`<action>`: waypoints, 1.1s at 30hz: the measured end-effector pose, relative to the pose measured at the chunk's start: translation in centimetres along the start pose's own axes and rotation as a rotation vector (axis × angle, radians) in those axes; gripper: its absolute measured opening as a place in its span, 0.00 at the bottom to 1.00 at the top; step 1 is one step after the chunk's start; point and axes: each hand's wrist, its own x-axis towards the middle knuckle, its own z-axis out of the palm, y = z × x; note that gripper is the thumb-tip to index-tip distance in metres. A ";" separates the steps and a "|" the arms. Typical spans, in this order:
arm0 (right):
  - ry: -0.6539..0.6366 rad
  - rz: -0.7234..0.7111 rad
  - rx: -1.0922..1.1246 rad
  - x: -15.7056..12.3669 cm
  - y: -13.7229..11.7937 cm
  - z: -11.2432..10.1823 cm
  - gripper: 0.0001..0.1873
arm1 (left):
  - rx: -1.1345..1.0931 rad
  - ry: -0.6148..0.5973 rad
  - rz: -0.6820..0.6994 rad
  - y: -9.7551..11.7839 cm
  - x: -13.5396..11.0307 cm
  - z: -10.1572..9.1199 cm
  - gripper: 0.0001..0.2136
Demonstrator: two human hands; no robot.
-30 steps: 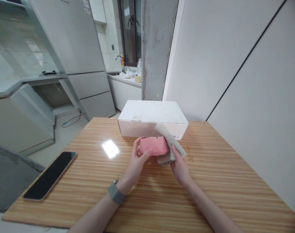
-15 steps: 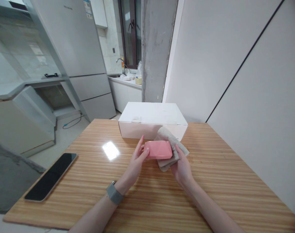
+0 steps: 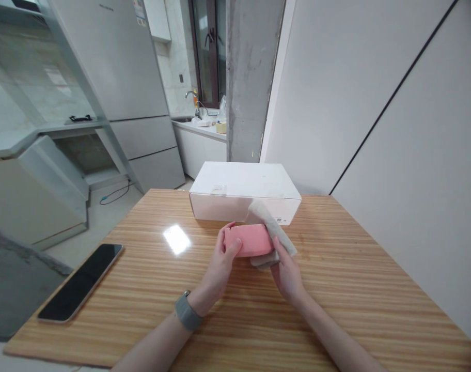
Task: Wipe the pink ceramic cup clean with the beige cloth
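A small pink case (image 3: 248, 241) with rounded corners is held just above the wooden table (image 3: 336, 310), in front of a white box (image 3: 243, 188). My left hand (image 3: 220, 268), with a grey watch on its wrist, grips the case's left end, thumb on the front face. My right hand (image 3: 285, 274) holds a beige cloth (image 3: 272, 227) against the case's right end, so that end is covered.
A black phone (image 3: 78, 281) lies face up near the table's left edge. The white wall runs close along the right side. Beyond the table stand a grey fridge (image 3: 123, 77), a concrete pillar (image 3: 251, 77) and a counter with a sink tap (image 3: 189, 95).
The pink case has been turned between my hands, from its flat top showing half a second ago to its long side now. The cloth stays at its right end.
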 end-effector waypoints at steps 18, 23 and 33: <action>0.182 0.059 0.114 1.7 -0.2 -0.4 0.23 | -0.106 0.071 -0.196 0.2 0.2 -0.2 0.21; 0.180 0.182 0.224 0.6 -1.5 0.7 0.20 | -0.006 0.017 -0.045 0.7 0.1 -0.1 0.18; 0.135 0.387 0.268 0.3 -2.4 1.1 0.16 | -0.129 -0.120 -0.128 0.1 0.1 -0.2 0.23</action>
